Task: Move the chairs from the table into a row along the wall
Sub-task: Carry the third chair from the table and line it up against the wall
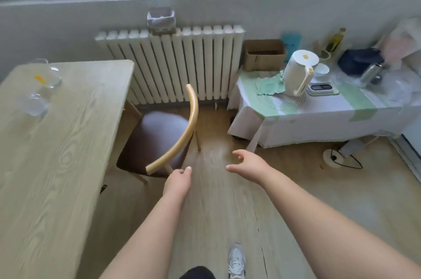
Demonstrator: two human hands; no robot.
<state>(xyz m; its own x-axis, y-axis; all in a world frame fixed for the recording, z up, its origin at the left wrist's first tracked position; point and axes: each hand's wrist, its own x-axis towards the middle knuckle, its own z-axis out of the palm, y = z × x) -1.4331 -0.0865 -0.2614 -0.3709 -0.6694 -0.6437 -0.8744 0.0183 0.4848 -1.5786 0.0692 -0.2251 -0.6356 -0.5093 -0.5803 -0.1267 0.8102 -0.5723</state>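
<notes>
A chair [157,139] with a dark brown seat and a curved light-wood backrest stands partly tucked at the right side of the light wooden table [57,142]. Its backrest arcs from upper right down toward me. My left hand [180,179] is stretched out just below the near end of the backrest, fingers loosely curled, holding nothing. My right hand [248,162] hovers over the floor to the right of the chair, fingers spread and empty. Both hands are apart from the chair.
A white radiator [173,64] lines the wall behind the chair. A cloth-covered side table [307,119] with a kettle [298,73] and a cardboard box [264,54] stands at right. Glass jugs [43,78] sit on the wooden table. A cable and a fan base [337,157] lie on the floor.
</notes>
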